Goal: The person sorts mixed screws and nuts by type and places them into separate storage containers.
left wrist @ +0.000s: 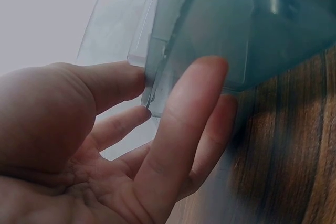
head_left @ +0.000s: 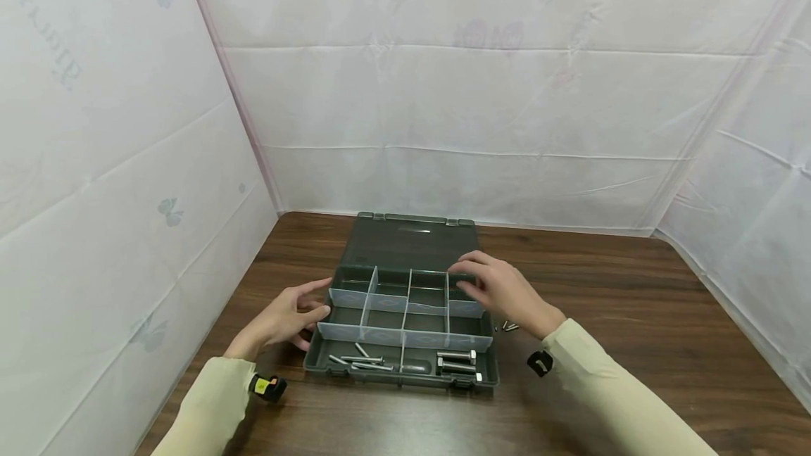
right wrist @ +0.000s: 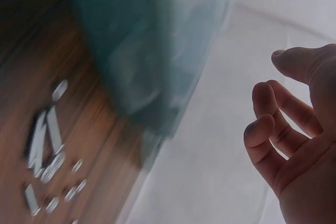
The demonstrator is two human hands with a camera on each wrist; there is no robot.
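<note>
I am steadying the open organizer box (head_left: pixel 405 315) on the table (head_left: pixel 633 315), my left hand (head_left: pixel 288 317) touching its left wall with relaxed fingers, my right hand (head_left: pixel 500 290) hovering loose-fingered over the right compartments. A few bolts (head_left: pixel 456 361) are lying in the front row; small screws (head_left: pixel 510 326) are waiting outside, so sorting looks barely begun.

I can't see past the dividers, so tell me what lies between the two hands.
In the head view, the open compartment box with its clear dividers lies between the left hand, touching its left edge, and the right hand, over its right side.
</note>
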